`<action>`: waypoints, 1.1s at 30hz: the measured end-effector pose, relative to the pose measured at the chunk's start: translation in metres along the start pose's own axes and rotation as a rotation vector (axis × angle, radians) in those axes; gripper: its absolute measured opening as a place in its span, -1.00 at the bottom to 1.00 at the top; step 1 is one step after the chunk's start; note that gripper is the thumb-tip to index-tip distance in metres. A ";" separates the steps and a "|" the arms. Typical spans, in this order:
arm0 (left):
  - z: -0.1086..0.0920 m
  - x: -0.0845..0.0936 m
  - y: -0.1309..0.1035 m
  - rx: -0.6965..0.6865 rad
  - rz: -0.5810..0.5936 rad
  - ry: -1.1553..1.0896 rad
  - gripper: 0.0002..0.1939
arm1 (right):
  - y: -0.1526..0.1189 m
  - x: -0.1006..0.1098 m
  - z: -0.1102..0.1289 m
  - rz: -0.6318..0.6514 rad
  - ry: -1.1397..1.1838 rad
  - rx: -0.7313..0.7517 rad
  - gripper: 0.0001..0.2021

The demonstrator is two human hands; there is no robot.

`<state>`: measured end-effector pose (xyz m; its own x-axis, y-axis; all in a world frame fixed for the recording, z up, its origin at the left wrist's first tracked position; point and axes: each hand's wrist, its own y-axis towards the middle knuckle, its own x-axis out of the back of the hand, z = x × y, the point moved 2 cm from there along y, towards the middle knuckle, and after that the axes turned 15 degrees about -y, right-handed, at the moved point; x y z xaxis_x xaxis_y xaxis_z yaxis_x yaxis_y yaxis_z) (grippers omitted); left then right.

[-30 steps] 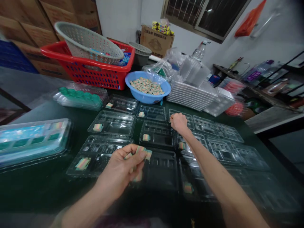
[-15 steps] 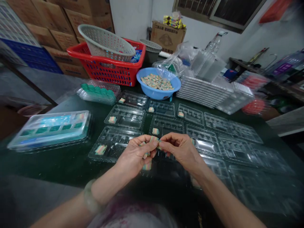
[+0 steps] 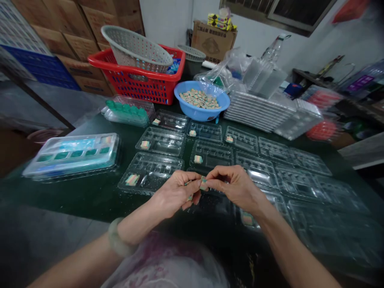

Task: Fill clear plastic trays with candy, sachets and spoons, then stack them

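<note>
Both hands meet above the clear trays (image 3: 207, 154) on the desk (image 3: 90, 196), left hand (image 3: 174, 194) clutching several striped candies, right hand (image 3: 231, 186) pinching one candy (image 3: 204, 184), which could slip and scatter if fingers loosen.

Dark green table (image 3: 90, 196) fills the foreground. Behind it, white wall (image 3: 163, 18); left of the wall, stacked cardboard cartons (image 3: 75, 24); right, a barred, dark window (image 3: 288, 12).
</note>
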<state>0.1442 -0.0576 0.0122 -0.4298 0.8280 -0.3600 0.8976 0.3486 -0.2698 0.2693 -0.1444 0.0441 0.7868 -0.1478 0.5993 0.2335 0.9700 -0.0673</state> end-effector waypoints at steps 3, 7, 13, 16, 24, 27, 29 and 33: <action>-0.005 -0.002 -0.004 -0.006 0.009 0.105 -0.72 | -0.004 0.000 -0.001 -0.046 -0.122 0.010 -0.90; -0.011 -0.006 -0.008 -0.032 -0.015 0.203 -0.71 | -0.008 -0.007 -0.004 -0.229 -0.311 -0.019 -0.94; -0.004 -0.001 -0.003 0.062 -0.037 -0.224 -0.70 | -0.014 -0.014 0.000 -0.361 -0.437 0.101 -0.87; 0.004 0.005 0.004 0.227 -0.054 -0.713 -0.67 | -0.017 -0.002 -0.002 -0.396 -0.318 0.067 -0.89; 0.001 0.001 0.010 0.235 -0.208 -1.038 -0.65 | -0.026 -0.005 0.009 -0.194 -0.163 0.127 -0.91; 0.001 -0.005 0.010 0.163 -0.233 -1.022 -0.64 | -0.027 -0.025 0.012 -0.300 -0.247 0.126 -0.91; 0.002 -0.008 0.010 0.104 -0.237 -1.019 -0.64 | -0.028 -0.036 0.012 -0.414 -0.361 0.103 -0.91; 0.002 -0.013 0.007 -0.011 -0.225 -0.975 -0.67 | -0.027 -0.046 0.008 -0.577 -0.548 0.062 -0.92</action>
<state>0.1562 -0.0670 0.0129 -0.4779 0.0217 -0.8782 0.7843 0.4608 -0.4154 0.2222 -0.1626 0.0251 0.1550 -0.5300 0.8337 0.4735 0.7805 0.4082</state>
